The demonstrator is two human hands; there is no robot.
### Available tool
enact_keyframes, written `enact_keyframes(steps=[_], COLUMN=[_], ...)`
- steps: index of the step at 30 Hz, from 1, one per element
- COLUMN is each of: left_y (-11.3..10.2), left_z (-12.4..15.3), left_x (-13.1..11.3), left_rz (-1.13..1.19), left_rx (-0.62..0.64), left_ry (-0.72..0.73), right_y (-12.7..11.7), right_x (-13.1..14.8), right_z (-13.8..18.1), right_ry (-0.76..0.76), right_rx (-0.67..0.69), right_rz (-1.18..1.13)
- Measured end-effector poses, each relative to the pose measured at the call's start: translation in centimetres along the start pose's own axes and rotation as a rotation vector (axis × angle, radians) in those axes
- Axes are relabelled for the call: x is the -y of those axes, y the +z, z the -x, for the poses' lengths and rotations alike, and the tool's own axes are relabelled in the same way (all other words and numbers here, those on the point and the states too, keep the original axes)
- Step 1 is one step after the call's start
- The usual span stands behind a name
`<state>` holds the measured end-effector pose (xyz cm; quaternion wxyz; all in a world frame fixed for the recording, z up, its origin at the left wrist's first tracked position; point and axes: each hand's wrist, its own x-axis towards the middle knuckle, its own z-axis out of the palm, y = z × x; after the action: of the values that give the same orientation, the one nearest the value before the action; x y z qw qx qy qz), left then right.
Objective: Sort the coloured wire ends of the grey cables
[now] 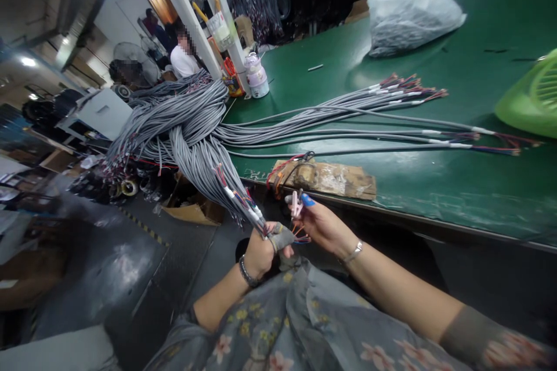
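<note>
My left hand (263, 249), its thumb in a grey cover, is closed around the end of a grey cable, whose thin coloured wires (301, 237) stick out past the thumb. Other cable ends with white sleeves (256, 211) lie just beyond that hand. Close by on the right, my right hand (326, 226) pinches a small pale pink clip-like tool (296, 204). A blue cover sits on one of its fingers. The tool is just above the wires; whether it touches them I cannot tell.
A thick heap of grey cables (187, 110) hangs over the green table's (435, 179) left end. A wooden block (331, 177) with wires lies at its front edge. Farther back are a plastic bag (411, 11), a lidded cup (256, 76) and a green basket (531, 98).
</note>
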<state>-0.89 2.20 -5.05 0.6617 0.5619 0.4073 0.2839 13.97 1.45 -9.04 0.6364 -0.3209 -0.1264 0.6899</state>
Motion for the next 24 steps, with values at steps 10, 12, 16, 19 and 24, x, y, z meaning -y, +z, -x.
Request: enact_keyframes(steps=[10,12,16,19,24], left_y=[0.7,0.9,1.1,1.1,0.7], left_z=[-1.0,-1.2,-1.3,-1.3,-0.8], left_x=[0.2,0.2,0.1,0.0,0.3], left_rz=[0.072,0.078,0.020,-0.007,-0.014], left_rx=[-0.029,-0.031,-0.033,-0.028,-0.013], left_ry=[-0.011,-0.009,-0.007,0.006,0.015], right_y=[0.0,0.1,0.2,0.2,0.1], right_x=[-0.2,-0.1,0.0,-0.1,0.1], right_z=[0.0,-0.2,-0.5,-0.5,0.0], right_ry=[-0.100,-0.020,0.016,0.031,0.071], right_rx=[-0.023,0.009,0.012,0.010,0.047], right_rz=[0.121,0.009,-0.099,-0.112,-0.113])
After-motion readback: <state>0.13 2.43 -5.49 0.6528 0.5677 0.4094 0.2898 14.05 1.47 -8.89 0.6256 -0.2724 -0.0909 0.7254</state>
